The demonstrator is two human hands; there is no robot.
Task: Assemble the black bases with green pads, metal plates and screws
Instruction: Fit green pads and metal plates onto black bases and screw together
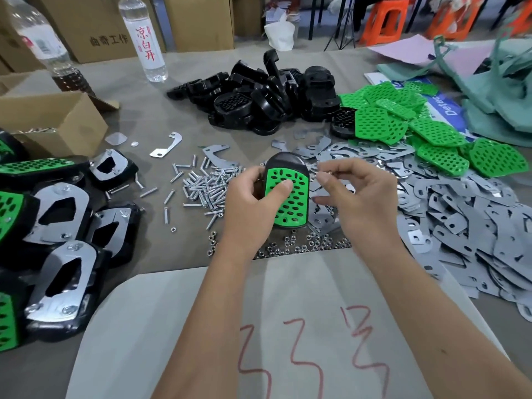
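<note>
My left hand (253, 197) grips a black base (283, 161) with a green perforated pad (288, 197) fitted in it, thumb pressed on the pad. To the right of the base, my right hand (354, 191) has its thumb and forefinger pinched together on something small that I cannot make out. Loose screws (201, 187) lie left of the base, small nuts (302, 244) in front of it, and a big heap of grey metal plates (460, 214) spreads to the right. Bare black bases (267, 90) are piled behind, green pads (417, 125) at the back right.
Finished assemblies (60, 249) with plates screwed on are stacked at the left. A cardboard box (54, 119) and two water bottles (144, 36) stand at the back left. A white sheet with red writing (288, 341) covers the near edge. Teal fabric (503, 90) lies at the far right.
</note>
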